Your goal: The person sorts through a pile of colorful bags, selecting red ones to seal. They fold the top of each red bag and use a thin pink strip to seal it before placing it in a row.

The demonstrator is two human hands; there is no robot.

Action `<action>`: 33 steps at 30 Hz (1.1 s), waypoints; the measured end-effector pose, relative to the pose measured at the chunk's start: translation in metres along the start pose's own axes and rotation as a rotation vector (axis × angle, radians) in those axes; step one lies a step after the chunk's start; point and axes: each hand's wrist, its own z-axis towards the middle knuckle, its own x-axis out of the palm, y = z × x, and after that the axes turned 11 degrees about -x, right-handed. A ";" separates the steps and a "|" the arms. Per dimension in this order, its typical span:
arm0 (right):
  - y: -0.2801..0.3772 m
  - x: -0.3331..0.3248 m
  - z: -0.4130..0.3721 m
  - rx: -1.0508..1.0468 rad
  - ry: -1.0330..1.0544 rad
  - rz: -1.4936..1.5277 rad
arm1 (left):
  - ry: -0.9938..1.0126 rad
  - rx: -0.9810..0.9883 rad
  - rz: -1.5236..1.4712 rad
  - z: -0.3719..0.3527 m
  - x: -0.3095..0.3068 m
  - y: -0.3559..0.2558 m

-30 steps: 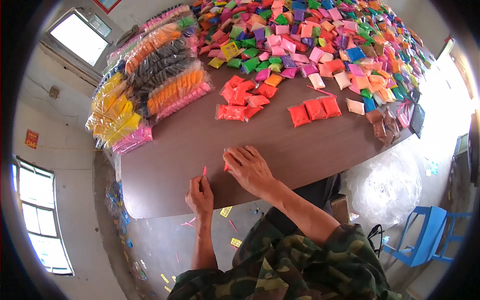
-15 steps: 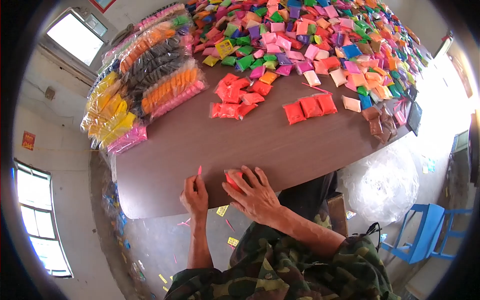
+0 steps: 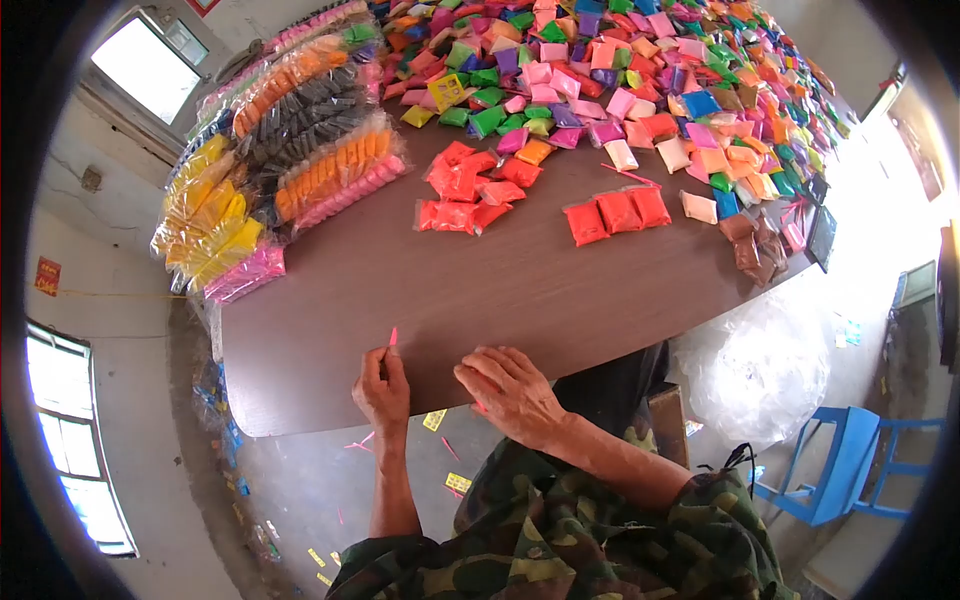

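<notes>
At the table's near edge my left hand (image 3: pixel 383 390) pinches a small pink strip (image 3: pixel 393 337), which points up from the fingertips. To its right my right hand (image 3: pixel 512 395) is curled palm down over the edge. A sliver of something red (image 3: pixel 480 407) shows under its palm; most of it is hidden by the fingers. Beyond the hands, three red packets (image 3: pixel 618 213) lie side by side on the brown table (image 3: pixel 340 290). Left of them is a loose group of red packets (image 3: pixel 462 190).
A large pile of colourful packets (image 3: pixel 610 80) covers the far side. Bagged rows of orange, black and yellow packets (image 3: pixel 300 150) lie at the left. Brown packets (image 3: pixel 755 245) sit at the right edge. On the floor are clear plastic (image 3: pixel 755 370) and a blue stool (image 3: pixel 840 465).
My right hand has closed over the red packet and drawn it toward the table edge, so it is mostly hidden. My left hand still holds the pink strip. The view has shifted slightly.
</notes>
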 end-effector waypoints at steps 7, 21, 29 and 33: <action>0.012 -0.025 0.020 0.160 0.015 0.315 | 0.014 -0.009 -0.020 0.000 -0.003 -0.001; -0.041 -0.041 0.005 0.590 -0.083 -0.107 | 0.071 -0.077 0.015 0.002 -0.007 -0.007; -0.051 -0.052 -0.004 0.517 -0.237 -0.187 | 0.076 -0.089 0.051 0.002 -0.004 0.000; -0.063 -0.065 -0.023 0.432 -0.277 -0.187 | 0.035 -0.029 0.000 0.001 -0.005 -0.008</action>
